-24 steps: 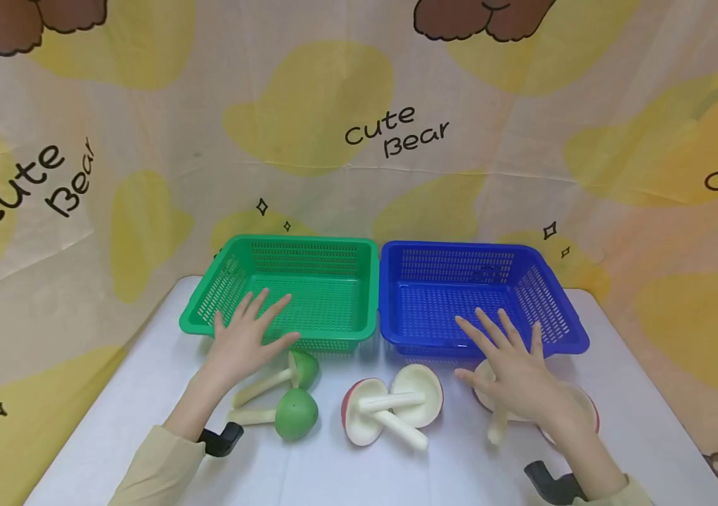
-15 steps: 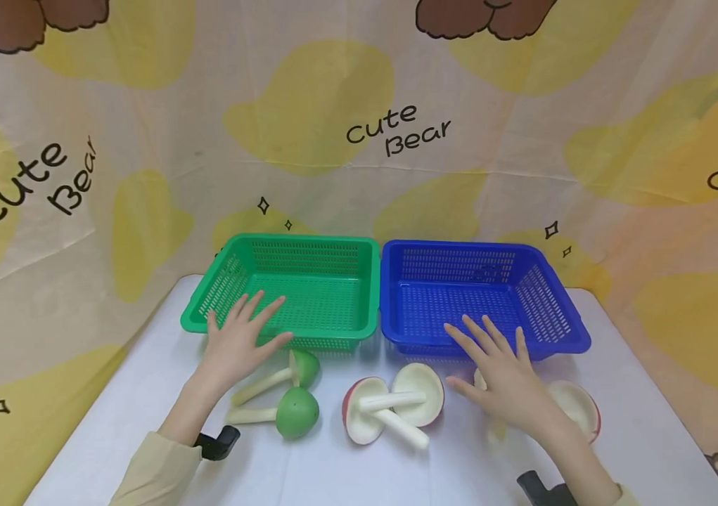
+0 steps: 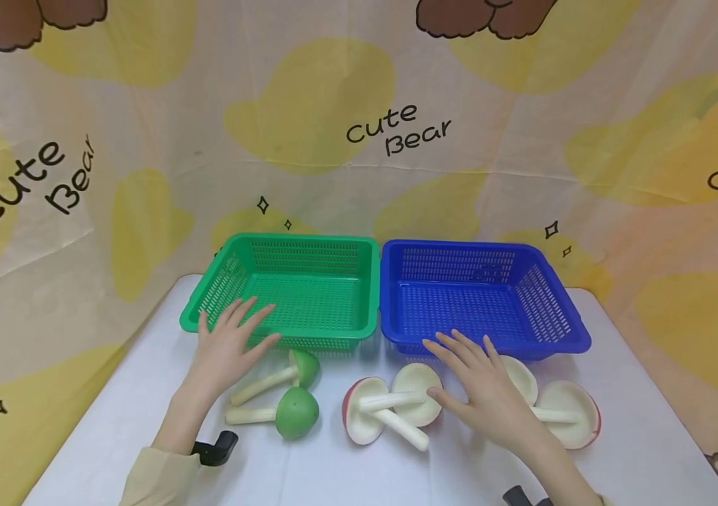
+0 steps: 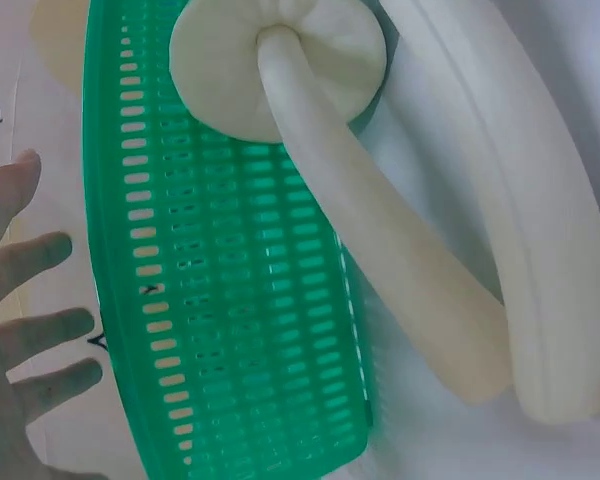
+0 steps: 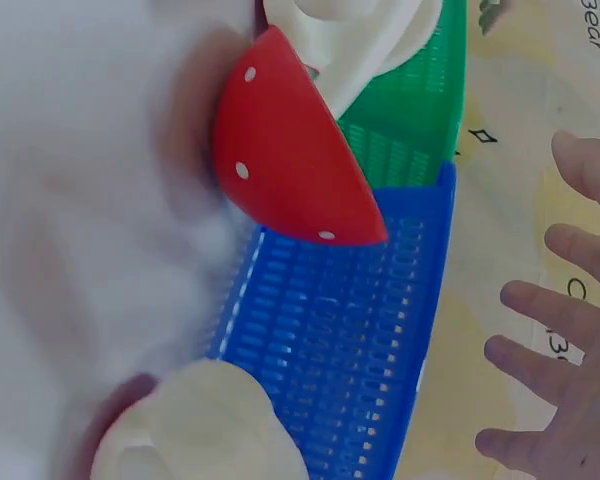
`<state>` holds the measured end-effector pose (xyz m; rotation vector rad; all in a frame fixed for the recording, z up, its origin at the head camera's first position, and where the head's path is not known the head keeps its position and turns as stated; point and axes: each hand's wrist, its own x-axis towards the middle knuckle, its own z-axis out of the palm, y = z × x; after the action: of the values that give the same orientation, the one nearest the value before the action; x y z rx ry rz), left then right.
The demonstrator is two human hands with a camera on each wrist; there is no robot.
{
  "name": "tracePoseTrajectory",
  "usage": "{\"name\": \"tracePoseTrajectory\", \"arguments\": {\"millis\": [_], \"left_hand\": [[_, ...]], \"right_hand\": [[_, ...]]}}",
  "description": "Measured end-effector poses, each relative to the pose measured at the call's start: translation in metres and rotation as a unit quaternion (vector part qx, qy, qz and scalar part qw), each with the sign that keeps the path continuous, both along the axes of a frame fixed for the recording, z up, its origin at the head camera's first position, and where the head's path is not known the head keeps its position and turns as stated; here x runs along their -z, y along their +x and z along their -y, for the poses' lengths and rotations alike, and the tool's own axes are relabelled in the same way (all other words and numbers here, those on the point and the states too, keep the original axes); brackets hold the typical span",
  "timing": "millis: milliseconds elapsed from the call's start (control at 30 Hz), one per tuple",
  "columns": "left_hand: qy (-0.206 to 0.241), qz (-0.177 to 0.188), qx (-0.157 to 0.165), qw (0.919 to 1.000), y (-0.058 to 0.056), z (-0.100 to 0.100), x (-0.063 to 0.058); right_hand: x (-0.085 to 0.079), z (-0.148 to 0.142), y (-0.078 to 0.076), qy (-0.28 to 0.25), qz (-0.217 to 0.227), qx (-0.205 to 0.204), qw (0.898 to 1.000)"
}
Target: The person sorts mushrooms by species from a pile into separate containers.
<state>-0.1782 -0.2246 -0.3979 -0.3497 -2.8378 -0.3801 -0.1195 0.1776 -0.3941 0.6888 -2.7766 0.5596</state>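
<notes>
My left hand [image 3: 222,355], fingers spread, hovers over the front left corner of the green basket [image 3: 368,295] and holds nothing. Two toy mushrooms with green caps [image 3: 297,414] lie just right of it; one pale stem [image 4: 390,260] crosses the left wrist view. My right hand [image 3: 485,386] is also empty and spread, in front of the blue basket [image 3: 577,341]. Two red-capped toy mushrooms [image 3: 365,414] lie crossed left of it, its thumb overlapping one in the head view. Two more red-capped mushrooms [image 3: 570,414] lie to its right, partly hidden by the hand.
Both baskets stand side by side at the back of the white table [image 3: 333,478], with no mushrooms inside. A patterned cloth [image 3: 308,105] hangs behind. Black wrist mounts [image 3: 216,450] sit under the wrists. A white-dotted red cap [image 5: 290,150] shows in the right wrist view.
My right hand has moved left and toward me, uncovering the right-hand mushrooms. The left hand has drawn slightly back and left. The mushrooms and baskets have stayed put.
</notes>
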Motion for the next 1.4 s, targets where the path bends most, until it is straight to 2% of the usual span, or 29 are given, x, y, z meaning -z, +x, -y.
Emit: {"name": "tracePoseTrajectory", "arguments": {"millis": [233, 400, 533, 733, 1033, 1167, 1400], "left_hand": [[0.015, -0.005, 0.01, 0.9998, 0.003, 0.009, 0.003], [0.049, -0.008, 0.006, 0.9988, 0.006, 0.015, 0.007], [0.064, -0.032, -0.003, 0.9975, 0.007, 0.019, 0.011], [0.085, -0.075, -0.021, 0.9934, 0.007, 0.023, 0.017], [0.112, -0.099, -0.042, 0.9879, 0.009, 0.024, 0.023], [0.118, -0.115, -0.046, 0.9852, 0.009, 0.024, 0.025], [0.127, -0.131, -0.048, 0.982, 0.008, 0.024, 0.031]], "right_hand": [[0.01, 0.008, 0.002, -0.003, -0.017, -0.017, 1.0], [0.017, 0.013, 0.003, -0.015, -0.035, -0.04, 0.998], [0.022, 0.016, 0.003, -0.01, -0.037, -0.054, 0.998], [0.027, 0.02, 0.001, -0.004, -0.065, -0.074, 0.995], [0.032, 0.028, 0.0, -0.007, -0.09, -0.103, 0.991], [0.033, 0.033, -0.001, -0.01, -0.085, -0.122, 0.989], [0.037, 0.041, -0.003, 0.018, -0.083, -0.145, 0.986]]}}
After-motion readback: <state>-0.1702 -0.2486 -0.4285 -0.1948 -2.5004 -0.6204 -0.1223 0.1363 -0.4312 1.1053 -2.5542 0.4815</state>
